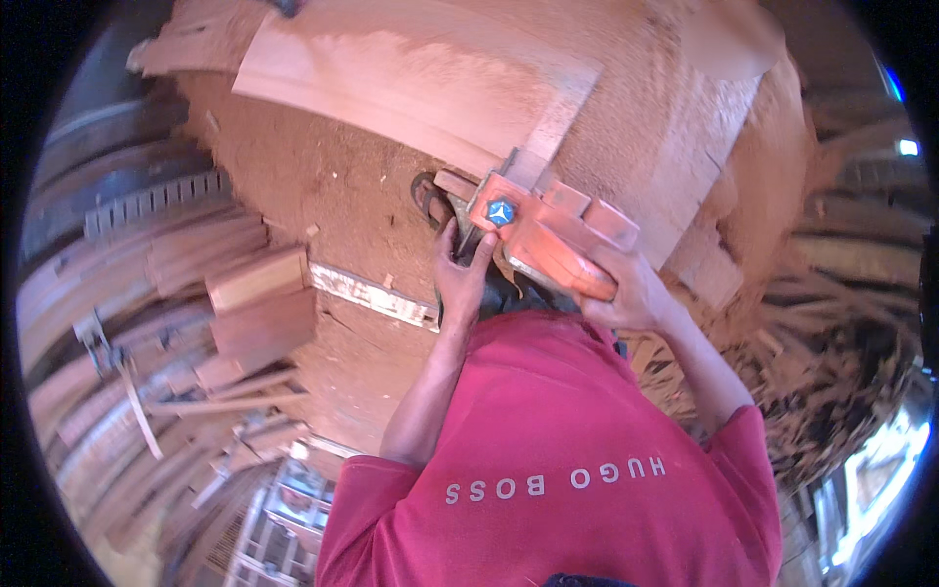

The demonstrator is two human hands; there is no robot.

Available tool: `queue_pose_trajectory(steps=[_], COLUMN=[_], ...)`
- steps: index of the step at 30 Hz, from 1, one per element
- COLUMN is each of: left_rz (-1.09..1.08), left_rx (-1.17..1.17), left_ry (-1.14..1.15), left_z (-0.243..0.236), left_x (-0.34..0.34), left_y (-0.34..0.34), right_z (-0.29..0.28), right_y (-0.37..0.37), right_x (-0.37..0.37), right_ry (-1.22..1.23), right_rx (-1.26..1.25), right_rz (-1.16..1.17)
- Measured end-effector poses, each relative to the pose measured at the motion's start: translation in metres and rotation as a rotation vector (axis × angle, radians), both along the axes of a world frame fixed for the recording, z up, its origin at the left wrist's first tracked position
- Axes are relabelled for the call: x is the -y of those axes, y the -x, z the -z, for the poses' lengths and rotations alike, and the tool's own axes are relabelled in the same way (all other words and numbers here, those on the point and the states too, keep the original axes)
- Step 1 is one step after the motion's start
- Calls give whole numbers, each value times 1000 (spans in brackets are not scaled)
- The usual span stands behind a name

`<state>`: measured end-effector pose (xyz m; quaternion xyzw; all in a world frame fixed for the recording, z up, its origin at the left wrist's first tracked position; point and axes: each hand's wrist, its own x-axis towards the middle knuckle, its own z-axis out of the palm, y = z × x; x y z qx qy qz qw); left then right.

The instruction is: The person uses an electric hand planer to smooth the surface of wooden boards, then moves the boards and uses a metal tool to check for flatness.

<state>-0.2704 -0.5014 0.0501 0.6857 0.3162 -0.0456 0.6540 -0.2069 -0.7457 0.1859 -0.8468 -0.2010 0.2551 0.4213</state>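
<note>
Two bare hands are before me in the head view, both at one orange power tool [536,238], and I watch them from above. The right hand [631,289] is at the rear of this tool; its fingers are bent around the handle, pressed together as far as I can see them. The left hand [462,279] is at the front end, with thumb and forefinger spread apart. The thumb tip is just beside the orange housing, below the blue knob [501,212]; I cannot tell if these fingers pinch something, because the other ones are partly hidden. So the tool lies between my two sets of fingers, slanting from upper left down to the right.

Just beyond the left fingertips I see a small wooden piece [456,184], close to the tool. Farther ahead of the fingers of both hands, a wide pale board [411,93] lies on the ground, with reddish sawdust [323,171] over part of it and around it. To the left of the left fingers, well apart, there is a stack of wooden blocks [259,308], and between them and the hand runs a whitish strip [372,292]. Behind the fingers, toward the lower edge, the red shirt [577,411] fills much of my view.
</note>
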Motion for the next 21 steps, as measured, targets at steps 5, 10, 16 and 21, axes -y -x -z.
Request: queue_pose_trajectory(steps=[5,10,16,21], left_rz=[-171,-147,-145,-197], left_rx=[37,87,37,7], left_ry=[-60,-219,-306,-272], left_z=[8,12,13,17], left_x=[-10,-28,-62,-156], left_y=[1,-30,-63,-114], right_z=[18,34,47,55], right_y=[5,-7,-44,-96], right_x=[-24,-45,-85,-174], right_ry=[43,90,102,118], right_rx=[-104,-69,15,-78], right_rz=[-74,32,35,43])
